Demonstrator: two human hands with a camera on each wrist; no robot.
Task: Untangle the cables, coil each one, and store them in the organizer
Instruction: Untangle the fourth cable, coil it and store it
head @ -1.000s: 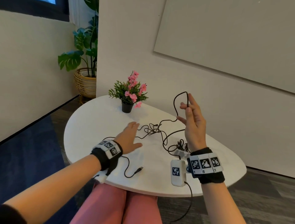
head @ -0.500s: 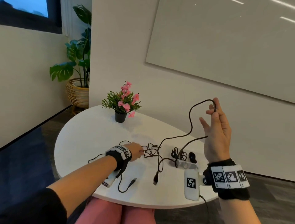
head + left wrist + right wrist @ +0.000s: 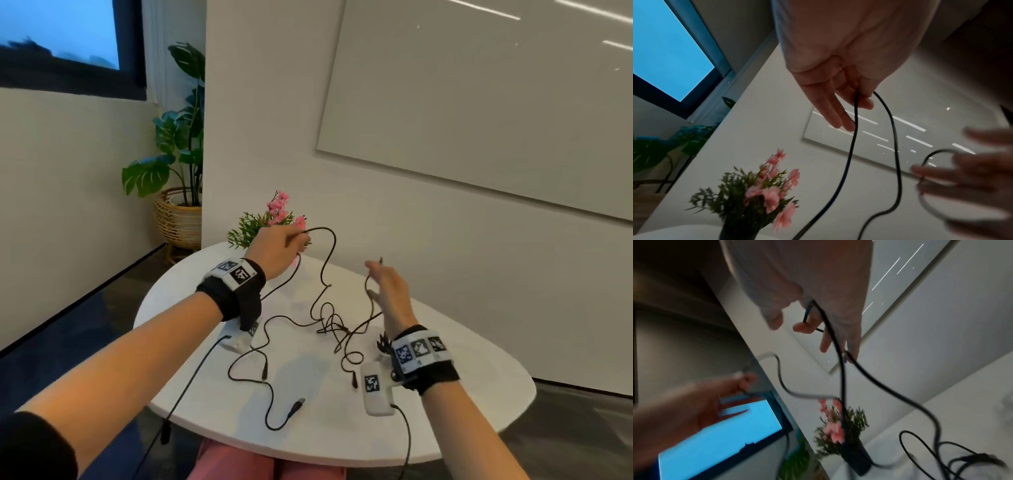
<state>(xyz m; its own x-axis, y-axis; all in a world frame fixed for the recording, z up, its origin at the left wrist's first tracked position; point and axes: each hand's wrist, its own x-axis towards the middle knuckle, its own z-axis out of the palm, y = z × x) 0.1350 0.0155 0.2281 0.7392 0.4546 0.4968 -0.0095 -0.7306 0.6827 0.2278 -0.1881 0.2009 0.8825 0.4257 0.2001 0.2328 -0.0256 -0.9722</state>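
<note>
Several thin black cables (image 3: 329,324) lie tangled on the white table (image 3: 462,387), with loose plugs (image 3: 296,405) toward the front. My left hand (image 3: 298,240) is raised in front of the flower pot and pinches a loop of black cable (image 3: 853,146) between its fingers (image 3: 846,123). My right hand (image 3: 375,270) is lifted over the table's middle; thumb and forefinger (image 3: 803,326) pinch another stretch of black cable (image 3: 840,369) that hangs down into the tangle. A dark coil at the organizer (image 3: 383,342) shows beside my right wrist; the rest is hidden.
A small pot of pink flowers (image 3: 279,214) stands at the table's back, just behind my left hand. A large plant in a wicker basket (image 3: 178,216) is on the floor by the wall. The table's front edge (image 3: 308,455) is over my lap.
My left hand left the tangle on the table and rose toward the flowers, lifting a cable strand. My right hand came down and leftward, still holding its cable.
</note>
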